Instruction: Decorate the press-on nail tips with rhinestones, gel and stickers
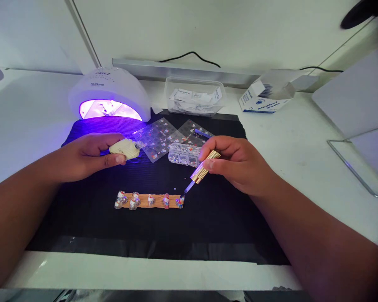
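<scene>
We are gripping a brush point(200, 171) in our right hand point(239, 163), touching the last of five decorated nail tips point(179, 202); our left hand point(88, 155) is clasping a small bottle point(126, 148).

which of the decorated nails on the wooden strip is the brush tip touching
The nail at the strip's right end. The brush in the right hand meets it; the other four lie further left, untouched.

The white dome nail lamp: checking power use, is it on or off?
On: the white dome nail lamp glows violet inside, tinting the black mat.
</scene>
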### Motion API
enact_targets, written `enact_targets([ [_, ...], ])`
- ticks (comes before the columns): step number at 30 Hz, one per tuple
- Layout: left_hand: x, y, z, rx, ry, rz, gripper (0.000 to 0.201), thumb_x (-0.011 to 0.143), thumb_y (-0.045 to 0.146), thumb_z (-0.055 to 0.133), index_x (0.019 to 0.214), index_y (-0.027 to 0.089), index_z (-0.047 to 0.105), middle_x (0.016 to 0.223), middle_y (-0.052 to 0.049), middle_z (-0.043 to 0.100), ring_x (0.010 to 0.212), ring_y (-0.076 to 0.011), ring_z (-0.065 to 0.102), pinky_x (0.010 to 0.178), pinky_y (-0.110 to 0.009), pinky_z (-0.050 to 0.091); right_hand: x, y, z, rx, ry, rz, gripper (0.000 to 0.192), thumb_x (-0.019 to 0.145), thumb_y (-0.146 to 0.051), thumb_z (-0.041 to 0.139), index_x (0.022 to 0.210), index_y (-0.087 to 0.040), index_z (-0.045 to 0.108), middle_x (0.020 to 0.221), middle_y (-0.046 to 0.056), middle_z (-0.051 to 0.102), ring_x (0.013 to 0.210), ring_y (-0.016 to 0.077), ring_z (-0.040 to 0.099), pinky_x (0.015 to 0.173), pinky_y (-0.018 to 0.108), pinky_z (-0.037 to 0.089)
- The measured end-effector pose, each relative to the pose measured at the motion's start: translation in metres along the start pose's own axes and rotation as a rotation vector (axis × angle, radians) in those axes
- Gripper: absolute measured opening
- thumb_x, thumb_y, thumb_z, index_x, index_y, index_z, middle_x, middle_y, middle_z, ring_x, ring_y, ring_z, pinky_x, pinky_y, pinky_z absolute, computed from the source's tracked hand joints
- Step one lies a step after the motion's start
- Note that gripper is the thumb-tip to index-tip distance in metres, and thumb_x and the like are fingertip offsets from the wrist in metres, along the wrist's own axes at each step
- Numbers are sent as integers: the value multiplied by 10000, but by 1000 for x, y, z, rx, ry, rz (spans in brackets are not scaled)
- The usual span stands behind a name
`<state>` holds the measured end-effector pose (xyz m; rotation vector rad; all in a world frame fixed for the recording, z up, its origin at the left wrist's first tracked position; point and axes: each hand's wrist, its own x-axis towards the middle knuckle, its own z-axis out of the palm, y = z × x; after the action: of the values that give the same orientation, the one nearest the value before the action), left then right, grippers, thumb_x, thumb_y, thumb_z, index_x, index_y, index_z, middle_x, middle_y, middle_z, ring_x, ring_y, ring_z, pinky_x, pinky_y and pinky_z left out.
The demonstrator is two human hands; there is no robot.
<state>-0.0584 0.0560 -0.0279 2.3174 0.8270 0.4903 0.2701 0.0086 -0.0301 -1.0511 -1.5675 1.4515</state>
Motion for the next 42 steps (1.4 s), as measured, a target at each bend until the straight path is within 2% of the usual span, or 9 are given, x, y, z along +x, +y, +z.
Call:
enact_targets([
  [5, -1, 0, -1, 16, -9, -8, 150, 962, 309, 560, 937, 192, 651, 819, 45, 662, 704, -70, 607, 636, -136, 480, -2, -4, 2, 71, -67, -17, 80, 750, -205, 717, 752, -186, 639, 622, -41, 580, 550, 85, 491, 540, 253, 384],
  [10, -2, -3, -2, 47, -17, -7, 176, 968, 336, 556, 938, 186, 644, 812, 37, 657, 700, -79, 599, 629, -153, 476, -3, -3, 1, -4, -116, -30, 86, 780, -226, 704, 755, -184, 632, 626, -43, 562, 545, 77, 449, 515, 242, 339],
  [18, -1, -5, -1, 64, -28, 17, 182, 975, 343, 549, 929, 187, 629, 797, 41, 635, 683, -71, 577, 616, -146, 460, -2, 0, 0, -50, -105, -25, 93, 796, -239, 695, 775, -188, 620, 643, -35, 597, 558, 93, 509, 535, 252, 363],
  [24, 0, -2, -1, 45, -41, -36, 208, 966, 356, 547, 939, 170, 635, 813, 18, 664, 696, -94, 592, 626, -180, 467, -2, -1, 0, -65, -94, -15, 85, 805, -231, 696, 784, -193, 623, 683, -12, 665, 597, 114, 574, 562, 261, 399],
  [35, -1, -4, -1, 42, -44, -27, 175, 957, 332, 557, 931, 179, 639, 811, 22, 663, 699, -97, 599, 631, -173, 470, -2, -1, -1, 23, -49, -19, 89, 780, -229, 720, 766, -203, 636, 618, -32, 593, 539, 99, 504, 528, 266, 358],
  [38, -2, -6, -1, 36, -51, -40, 189, 963, 343, 554, 940, 175, 636, 813, 20, 662, 698, -99, 593, 632, -182, 467, -3, -5, 0, 63, -87, -25, 80, 778, -225, 709, 762, -204, 633, 633, -28, 568, 558, 105, 501, 547, 274, 374],
  [42, -1, -4, -1, 29, -54, -57, 197, 961, 355, 555, 949, 175, 636, 814, 13, 660, 699, -102, 595, 630, -183, 475, -4, -6, 1, 0, -162, -50, 73, 779, -228, 700, 790, -199, 633, 654, -31, 552, 567, 99, 465, 540, 266, 357],
])
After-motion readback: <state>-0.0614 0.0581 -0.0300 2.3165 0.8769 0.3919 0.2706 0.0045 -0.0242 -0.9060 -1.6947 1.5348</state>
